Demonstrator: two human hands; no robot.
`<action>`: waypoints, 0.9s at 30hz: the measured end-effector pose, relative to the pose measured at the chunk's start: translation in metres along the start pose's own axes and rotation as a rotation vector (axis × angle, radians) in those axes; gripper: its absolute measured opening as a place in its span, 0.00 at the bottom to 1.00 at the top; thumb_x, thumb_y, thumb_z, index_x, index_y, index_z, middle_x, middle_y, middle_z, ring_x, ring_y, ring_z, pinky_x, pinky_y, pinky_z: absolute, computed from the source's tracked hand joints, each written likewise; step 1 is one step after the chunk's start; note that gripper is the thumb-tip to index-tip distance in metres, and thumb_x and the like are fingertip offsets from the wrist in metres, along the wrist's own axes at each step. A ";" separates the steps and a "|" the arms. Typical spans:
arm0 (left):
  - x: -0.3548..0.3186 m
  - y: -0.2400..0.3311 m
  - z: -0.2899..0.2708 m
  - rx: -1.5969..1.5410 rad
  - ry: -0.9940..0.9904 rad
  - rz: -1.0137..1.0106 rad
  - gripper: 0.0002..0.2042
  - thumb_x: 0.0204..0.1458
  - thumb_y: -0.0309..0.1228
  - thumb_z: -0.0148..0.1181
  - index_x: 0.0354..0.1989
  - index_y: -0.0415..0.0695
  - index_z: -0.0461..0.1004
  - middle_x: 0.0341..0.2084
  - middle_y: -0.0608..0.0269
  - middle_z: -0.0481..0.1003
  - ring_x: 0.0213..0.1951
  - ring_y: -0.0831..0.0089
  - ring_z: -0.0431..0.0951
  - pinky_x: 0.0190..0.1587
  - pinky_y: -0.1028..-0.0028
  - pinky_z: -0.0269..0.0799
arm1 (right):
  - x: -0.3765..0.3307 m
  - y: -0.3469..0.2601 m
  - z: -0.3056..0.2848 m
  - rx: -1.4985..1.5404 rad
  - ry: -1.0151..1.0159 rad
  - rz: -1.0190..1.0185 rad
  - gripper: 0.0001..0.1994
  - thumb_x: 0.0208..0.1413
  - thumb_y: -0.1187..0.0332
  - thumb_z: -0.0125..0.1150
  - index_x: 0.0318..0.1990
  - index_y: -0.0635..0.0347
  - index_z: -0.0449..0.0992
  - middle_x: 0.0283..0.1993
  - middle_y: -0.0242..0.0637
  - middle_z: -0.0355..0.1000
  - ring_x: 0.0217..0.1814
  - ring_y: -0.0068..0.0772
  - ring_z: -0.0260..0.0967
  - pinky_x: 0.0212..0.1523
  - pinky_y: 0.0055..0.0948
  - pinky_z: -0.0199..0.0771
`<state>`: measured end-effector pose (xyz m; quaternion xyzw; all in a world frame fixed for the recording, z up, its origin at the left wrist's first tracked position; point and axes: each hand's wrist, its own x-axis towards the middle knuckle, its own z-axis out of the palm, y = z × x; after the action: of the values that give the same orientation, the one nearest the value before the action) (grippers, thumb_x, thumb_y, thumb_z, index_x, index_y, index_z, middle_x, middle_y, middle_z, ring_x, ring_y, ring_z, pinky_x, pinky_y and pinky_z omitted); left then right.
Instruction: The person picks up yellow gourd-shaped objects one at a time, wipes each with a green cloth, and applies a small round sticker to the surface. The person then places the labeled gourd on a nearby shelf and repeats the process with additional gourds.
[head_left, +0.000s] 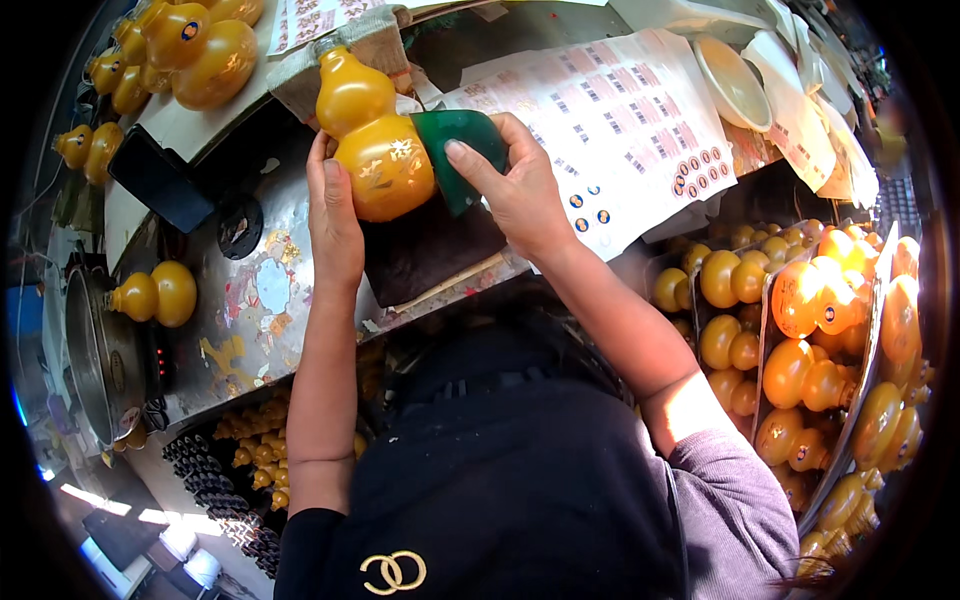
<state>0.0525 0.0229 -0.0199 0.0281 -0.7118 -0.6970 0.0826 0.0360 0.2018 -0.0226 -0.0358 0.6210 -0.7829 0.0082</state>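
A yellow gourd-shaped bottle (357, 98) leans with its neck pointing away, over a dark pad (430, 258) at the table's near edge. A gold decoration (400, 152) marks its lower bulb. My left hand (337, 225) is wrapped around the left side of that bulb, thumb toward me. In my right hand (530, 195) a dark green flexible scraper (455, 140) is pinched between thumb and fingers. The scraper's left edge touches the bulb's right side. A folded beige cloth (298, 85) lies by the bottle's neck.
Label sheets (600, 110) cover the table at right, near a pale bowl (733, 85). More gourd bottles (205, 60) stand far left; another bottle (160, 295) lies left by a metal pan (85, 350). A black phone (160, 180) leans nearby. Racked bottles (735, 278) fill the right.
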 end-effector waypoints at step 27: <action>0.005 0.004 -0.016 -0.105 -0.061 -0.123 0.30 0.66 0.49 0.31 0.65 0.35 0.55 0.58 0.54 0.65 0.61 0.70 0.64 0.63 0.73 0.57 | 0.082 -0.065 0.005 -0.724 -0.528 -0.542 0.17 0.56 0.61 0.61 0.49 0.59 0.70 0.39 0.41 0.72 0.42 0.33 0.72 0.47 0.29 0.70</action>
<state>0.0503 0.0064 -0.0152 0.0464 -0.6732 -0.7377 0.0193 -0.0436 0.2070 0.0460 -0.3917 0.7972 -0.4565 -0.0513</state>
